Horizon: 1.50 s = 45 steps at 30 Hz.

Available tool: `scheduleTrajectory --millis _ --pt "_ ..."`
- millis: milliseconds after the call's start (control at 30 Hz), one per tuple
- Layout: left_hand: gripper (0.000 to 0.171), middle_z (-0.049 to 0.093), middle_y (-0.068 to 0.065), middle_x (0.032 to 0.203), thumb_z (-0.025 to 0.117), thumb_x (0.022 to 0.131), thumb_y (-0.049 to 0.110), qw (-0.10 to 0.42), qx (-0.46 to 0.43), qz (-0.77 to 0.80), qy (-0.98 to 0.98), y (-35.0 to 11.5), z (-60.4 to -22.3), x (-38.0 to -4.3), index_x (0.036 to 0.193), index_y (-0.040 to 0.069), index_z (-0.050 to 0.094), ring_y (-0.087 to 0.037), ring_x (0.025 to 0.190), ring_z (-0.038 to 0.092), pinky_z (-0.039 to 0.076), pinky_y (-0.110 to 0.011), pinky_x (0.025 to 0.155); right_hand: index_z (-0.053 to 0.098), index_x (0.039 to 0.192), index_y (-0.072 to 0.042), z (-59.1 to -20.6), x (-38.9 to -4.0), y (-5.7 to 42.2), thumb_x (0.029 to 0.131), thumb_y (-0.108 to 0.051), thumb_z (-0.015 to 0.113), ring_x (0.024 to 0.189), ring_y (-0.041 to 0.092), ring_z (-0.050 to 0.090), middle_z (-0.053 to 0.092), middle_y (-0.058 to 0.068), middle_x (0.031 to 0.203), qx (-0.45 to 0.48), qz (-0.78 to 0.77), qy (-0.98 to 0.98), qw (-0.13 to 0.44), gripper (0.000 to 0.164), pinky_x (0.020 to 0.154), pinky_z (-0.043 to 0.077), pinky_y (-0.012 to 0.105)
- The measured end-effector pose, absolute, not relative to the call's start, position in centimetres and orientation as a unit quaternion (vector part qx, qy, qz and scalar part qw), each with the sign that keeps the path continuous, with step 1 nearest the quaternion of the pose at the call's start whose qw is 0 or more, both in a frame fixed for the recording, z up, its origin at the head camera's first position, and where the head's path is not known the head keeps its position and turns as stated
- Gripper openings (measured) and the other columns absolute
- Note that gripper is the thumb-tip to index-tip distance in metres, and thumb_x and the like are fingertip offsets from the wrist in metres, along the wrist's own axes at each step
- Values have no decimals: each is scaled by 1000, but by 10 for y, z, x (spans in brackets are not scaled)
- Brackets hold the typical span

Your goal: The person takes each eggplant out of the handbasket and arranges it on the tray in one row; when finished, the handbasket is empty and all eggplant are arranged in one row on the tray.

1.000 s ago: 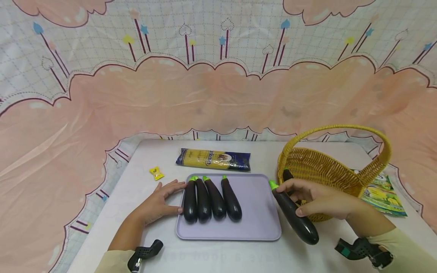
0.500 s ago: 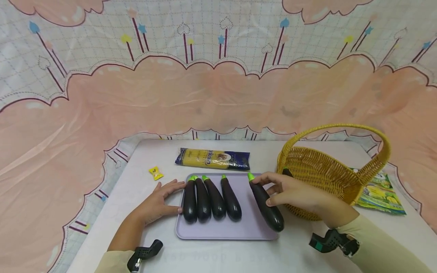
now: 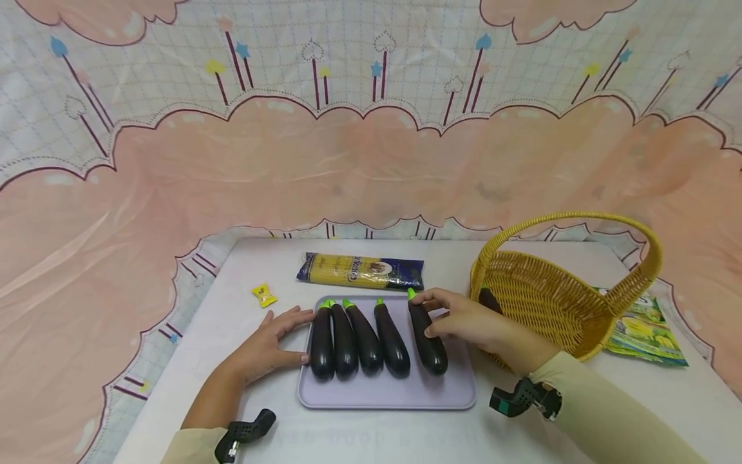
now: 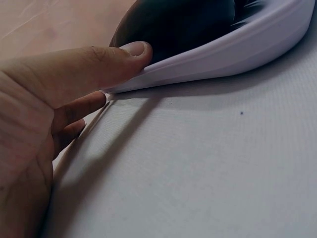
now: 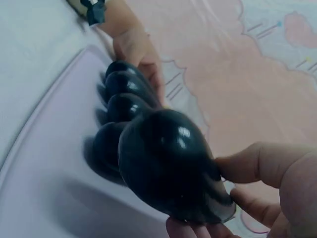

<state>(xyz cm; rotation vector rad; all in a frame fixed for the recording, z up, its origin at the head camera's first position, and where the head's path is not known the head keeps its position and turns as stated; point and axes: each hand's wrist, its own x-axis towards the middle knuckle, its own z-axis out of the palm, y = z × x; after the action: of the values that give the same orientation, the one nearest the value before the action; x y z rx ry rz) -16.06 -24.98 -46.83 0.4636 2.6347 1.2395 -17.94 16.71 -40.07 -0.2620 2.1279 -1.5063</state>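
My right hand [image 3: 464, 317] grips a dark eggplant [image 3: 428, 341] with a green stem, thumb on one side and fingers on the other. This eggplant is over the right part of a lilac tray [image 3: 382, 398]; in the right wrist view its rounded end [image 5: 163, 158] looms close, with a shadow on the tray. Several more eggplants [image 3: 364, 341] lie side by side on the tray's left half, stems away from me. At the tray's left rim my left hand [image 3: 272, 341] rests with fingers spread, its thumb [image 4: 124, 57] touching the rim beside the outermost eggplant.
A yellow wicker basket [image 3: 551, 290] with a tall handle stands at the right, another eggplant [image 3: 489, 299] inside it. Behind the tray lies a pasta packet [image 3: 359, 270]. A small yellow wrapped candy [image 3: 264, 295] is at the left, a green packet [image 3: 649, 332] beyond the basket.
My right hand has carried the eggplant leftward from beside the basket to over the tray's right part, near the row. The left hand has stayed at the tray's left rim.
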Motion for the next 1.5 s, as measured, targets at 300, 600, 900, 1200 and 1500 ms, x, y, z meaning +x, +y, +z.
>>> scheduleTrajectory --millis 300,600,900,1200,1500 --pt "83 46 -14 166 94 80 30 98 159 422 887 -249 -468 -160 154 17 59 -40 162 19 -13 -62 129 64 137 -12 -417 -186 150 83 0 79 121 35 60 56 22 143 -70 -537 808 230 58 86 58 37" --pt "83 48 -14 165 94 80 29 92 162 418 889 -251 -467 -161 154 16 59 -39 162 20 -13 -61 130 64 139 -10 -427 -180 142 91 -2 77 112 29 64 58 20 142 -74 -525 822 208 50 76 60 34" --pt "83 48 -13 164 94 80 29 89 164 418 889 -250 -468 -160 154 17 59 -39 162 21 -12 -62 130 63 139 -9 -429 -175 140 93 -3 76 110 29 63 60 20 138 -71 -525 825 196 48 75 58 34" --pt "83 47 -13 165 94 80 28 92 162 418 889 -250 -469 -160 154 17 59 -39 162 20 -13 -61 130 61 144 -12 -427 -170 139 94 -8 75 115 32 62 56 22 145 -60 -505 841 184 52 79 59 35" --pt "83 48 -13 164 94 80 28 91 165 416 890 -251 -468 -160 154 17 59 -39 162 21 -12 -62 130 58 149 -14 -405 -150 148 94 -12 74 110 29 65 55 18 149 -69 -469 867 153 57 77 62 36"
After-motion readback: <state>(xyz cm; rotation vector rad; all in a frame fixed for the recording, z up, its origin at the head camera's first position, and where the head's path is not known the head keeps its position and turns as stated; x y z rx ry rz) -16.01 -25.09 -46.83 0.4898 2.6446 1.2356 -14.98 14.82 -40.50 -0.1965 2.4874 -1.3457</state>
